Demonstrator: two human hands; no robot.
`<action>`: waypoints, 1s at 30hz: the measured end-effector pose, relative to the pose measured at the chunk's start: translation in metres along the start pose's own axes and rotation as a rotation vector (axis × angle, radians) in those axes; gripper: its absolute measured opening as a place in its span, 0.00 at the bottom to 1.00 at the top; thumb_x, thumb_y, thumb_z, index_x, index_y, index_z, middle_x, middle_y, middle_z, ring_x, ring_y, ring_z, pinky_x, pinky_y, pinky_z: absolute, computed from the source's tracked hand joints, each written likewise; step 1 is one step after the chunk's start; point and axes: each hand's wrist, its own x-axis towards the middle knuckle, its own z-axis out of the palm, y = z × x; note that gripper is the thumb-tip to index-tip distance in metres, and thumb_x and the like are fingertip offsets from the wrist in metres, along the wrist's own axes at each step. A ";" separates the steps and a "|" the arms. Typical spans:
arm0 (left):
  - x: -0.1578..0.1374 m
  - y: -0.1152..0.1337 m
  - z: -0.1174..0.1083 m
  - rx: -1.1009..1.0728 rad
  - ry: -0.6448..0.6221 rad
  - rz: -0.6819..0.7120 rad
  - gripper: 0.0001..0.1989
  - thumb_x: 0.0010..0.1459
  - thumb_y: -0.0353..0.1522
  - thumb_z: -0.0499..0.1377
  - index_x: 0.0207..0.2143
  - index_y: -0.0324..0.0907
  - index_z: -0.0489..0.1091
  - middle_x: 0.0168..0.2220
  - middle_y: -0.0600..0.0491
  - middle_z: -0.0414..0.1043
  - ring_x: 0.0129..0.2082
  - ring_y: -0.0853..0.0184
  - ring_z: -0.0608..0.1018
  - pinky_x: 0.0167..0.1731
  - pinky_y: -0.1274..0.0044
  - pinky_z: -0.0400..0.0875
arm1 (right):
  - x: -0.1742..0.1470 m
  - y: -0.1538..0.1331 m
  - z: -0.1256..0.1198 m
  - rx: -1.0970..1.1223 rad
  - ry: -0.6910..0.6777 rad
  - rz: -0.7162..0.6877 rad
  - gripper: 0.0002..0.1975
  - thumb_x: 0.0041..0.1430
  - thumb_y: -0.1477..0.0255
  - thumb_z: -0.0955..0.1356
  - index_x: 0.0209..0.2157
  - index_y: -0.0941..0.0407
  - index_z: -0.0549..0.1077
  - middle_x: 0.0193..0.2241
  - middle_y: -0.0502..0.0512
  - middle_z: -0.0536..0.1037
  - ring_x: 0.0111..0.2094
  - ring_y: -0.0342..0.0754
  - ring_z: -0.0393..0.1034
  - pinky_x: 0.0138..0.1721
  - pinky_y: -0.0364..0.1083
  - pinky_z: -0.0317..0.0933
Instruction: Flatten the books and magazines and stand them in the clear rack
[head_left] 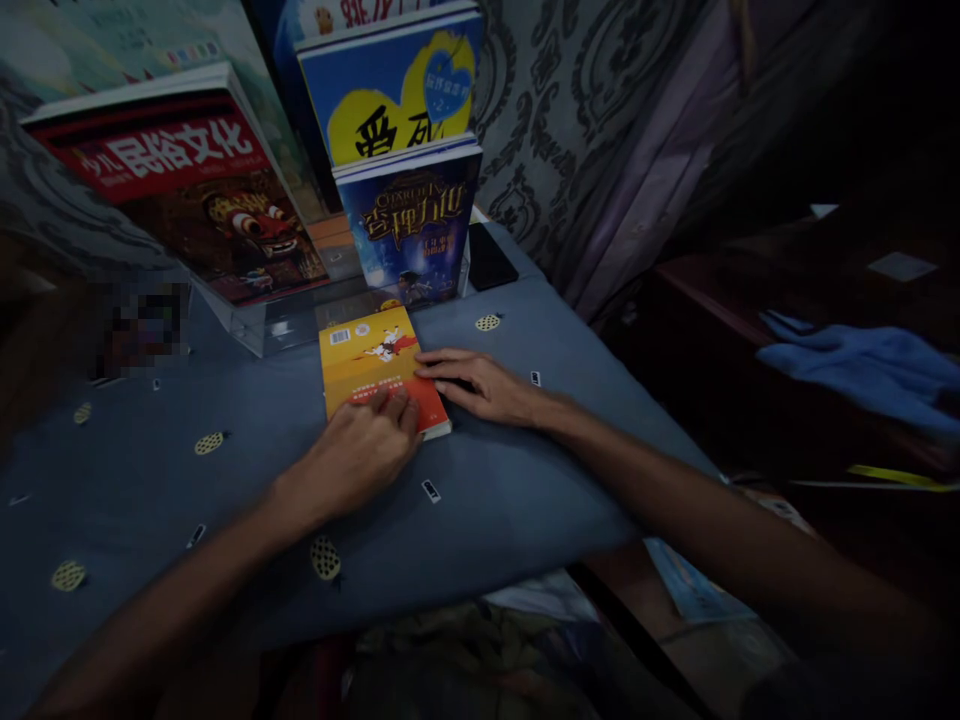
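A small yellow and orange book (367,350) lies closed on the cloth-covered table, with a barcode at its upper left and white figures on the cover. My left hand (371,435) rests over its near edge, loosely bent fingers touching the cover and the thumb hidden. From the right, my right hand (484,385) reaches the book's side with fingers stretched out and a gap beside the thumb. Its fingertips touch the book's right edge. Neither hand grips the book visibly.
Behind stand a red-titled book (210,190) on a clear stand (277,325), a dark blue book (412,225) and a yellow-and-blue book (397,90). A black phone (491,257) lies beside them. The table edge drops off at right, where a blue cloth (862,370) lies.
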 end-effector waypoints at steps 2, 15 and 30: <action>-0.001 -0.001 -0.001 -0.004 -0.003 0.006 0.18 0.72 0.32 0.45 0.56 0.36 0.68 0.55 0.36 0.72 0.56 0.50 0.75 0.50 0.60 0.73 | -0.004 -0.003 -0.003 0.030 -0.016 0.008 0.17 0.69 0.70 0.63 0.55 0.54 0.75 0.60 0.59 0.73 0.60 0.53 0.69 0.61 0.58 0.63; 0.000 -0.001 0.000 0.043 -0.003 0.043 0.19 0.72 0.31 0.42 0.55 0.36 0.69 0.57 0.38 0.71 0.59 0.52 0.72 0.56 0.60 0.69 | -0.008 -0.002 -0.007 0.131 -0.058 0.041 0.19 0.66 0.60 0.68 0.55 0.53 0.76 0.61 0.60 0.72 0.61 0.56 0.68 0.62 0.59 0.61; 0.017 -0.007 0.007 0.081 0.100 -0.018 0.21 0.72 0.34 0.45 0.61 0.34 0.65 0.62 0.39 0.67 0.63 0.54 0.70 0.57 0.64 0.70 | -0.011 0.005 -0.001 0.022 -0.096 0.063 0.47 0.54 0.50 0.73 0.69 0.52 0.56 0.67 0.66 0.60 0.67 0.62 0.56 0.65 0.62 0.56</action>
